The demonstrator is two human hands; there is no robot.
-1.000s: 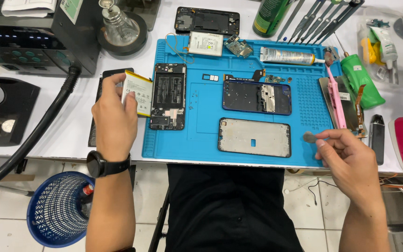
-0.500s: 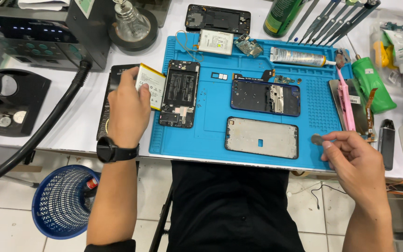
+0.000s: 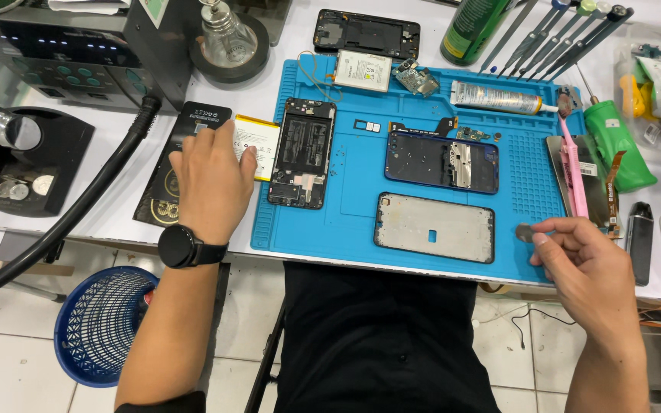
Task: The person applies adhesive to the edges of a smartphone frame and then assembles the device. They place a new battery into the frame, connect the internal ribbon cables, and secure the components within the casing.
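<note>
1. Clearly the work sits mid-way: several phones lie opened up on the blue mat point(image 3: 346, 222), none put back together.
2. At 9 o'clock, the left hand point(image 3: 212, 180) lies flat, fingers spread, on a white battery point(image 3: 258, 145) and the dark back cover point(image 3: 164, 180) beside it; it presses rather than grips.
3. Just right of it, at the mat's 9 o'clock edge, an open frame point(image 3: 302, 153) shows its board, with no battery in it, so I judge refitting is still to do.
4. At 12 o'clock lie a second battery point(image 3: 363, 70) and a small board point(image 3: 417, 79), both out of any phone.
5. At centre a blue shell point(image 3: 441, 160) lies open; below it, at 6 o'clock, a grey frame point(image 3: 434, 227) lies bare.
6. At 4 o'clock, the right hand point(image 3: 587, 268) pinches a small grey round piece point(image 3: 524, 232) between thumb and fingers, just over the mat's right edge.
7. A glue tube point(image 3: 495, 97) waits at 1 o'clock.
</note>
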